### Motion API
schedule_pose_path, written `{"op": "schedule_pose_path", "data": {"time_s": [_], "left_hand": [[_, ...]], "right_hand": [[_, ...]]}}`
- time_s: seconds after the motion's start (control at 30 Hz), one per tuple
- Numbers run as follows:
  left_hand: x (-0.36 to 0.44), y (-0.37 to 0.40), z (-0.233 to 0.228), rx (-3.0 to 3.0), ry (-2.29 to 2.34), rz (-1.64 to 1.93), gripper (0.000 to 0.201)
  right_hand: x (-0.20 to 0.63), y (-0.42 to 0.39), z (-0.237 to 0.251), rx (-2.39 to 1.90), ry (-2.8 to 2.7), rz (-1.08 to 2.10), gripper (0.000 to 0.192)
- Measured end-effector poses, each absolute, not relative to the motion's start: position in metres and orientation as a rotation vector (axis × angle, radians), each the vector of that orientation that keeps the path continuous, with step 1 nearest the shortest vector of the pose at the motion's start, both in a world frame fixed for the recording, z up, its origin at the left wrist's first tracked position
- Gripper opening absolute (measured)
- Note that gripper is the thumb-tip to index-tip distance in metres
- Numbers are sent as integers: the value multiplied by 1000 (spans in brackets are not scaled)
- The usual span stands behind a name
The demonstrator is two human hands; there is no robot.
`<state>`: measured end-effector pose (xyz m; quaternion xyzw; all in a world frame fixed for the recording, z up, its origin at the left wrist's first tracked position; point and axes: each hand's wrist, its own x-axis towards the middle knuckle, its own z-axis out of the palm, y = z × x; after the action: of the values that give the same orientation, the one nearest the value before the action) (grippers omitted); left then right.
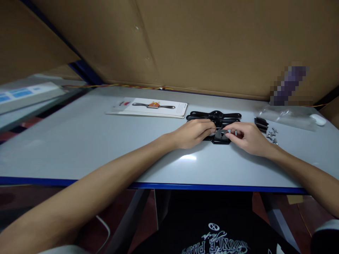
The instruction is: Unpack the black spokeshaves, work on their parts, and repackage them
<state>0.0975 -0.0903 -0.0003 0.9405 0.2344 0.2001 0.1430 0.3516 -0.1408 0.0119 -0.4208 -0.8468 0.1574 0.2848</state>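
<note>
A small black metal plate point(221, 137) with a keyhole-shaped slot lies flat on the grey table point(87, 141). My left hand point(192, 133) pinches its left edge. My right hand point(246, 137) grips its right edge, thumb on top. Just behind the plate lies a black two-handled tool body point(213, 116), touching or very close to my fingertips. Whether the plate is joined to another part under my fingers is hidden.
A printed card point(148, 107) showing the tool lies at back left. To the right are a small black part point(261, 124), several loose screws point(272, 135), a clear plastic bag point(286, 116) and a white object point(318, 119). Cardboard walls stand behind; the blue table edge point(212, 187) is near me.
</note>
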Motion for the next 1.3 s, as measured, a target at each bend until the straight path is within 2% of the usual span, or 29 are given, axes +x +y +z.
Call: {"op": "schedule_pose_path", "data": {"time_s": [0.17,0.33,0.53,0.73,0.87,1.0,1.13,1.3], "left_hand": [[97,-92,1,2766,672,521,36],[96,-93,-1,2763,725,516,40],[97,-94,0,2759,720,472,49],[94,-94,2,2807,690,432,53],[93,-94,1,2828,669,418,55],[93,-93,1,2817,660,410,55],[93,-94,2,2820,651,406,53],[94,-95,3,2814,643,403,54]], "right_hand": [[357,-142,18,-1089,-2342,199,29],[389,-138,45,-1374,-2451,-98,32],[429,-131,62,-1665,-2642,248,23],[433,-133,59,-1848,-2643,396,23],[438,-132,59,-1840,-2615,531,20],[444,-131,62,-1804,-2619,649,25],[439,-129,65,-1748,-2609,506,27],[412,-131,57,-1506,-2421,272,19]]}}
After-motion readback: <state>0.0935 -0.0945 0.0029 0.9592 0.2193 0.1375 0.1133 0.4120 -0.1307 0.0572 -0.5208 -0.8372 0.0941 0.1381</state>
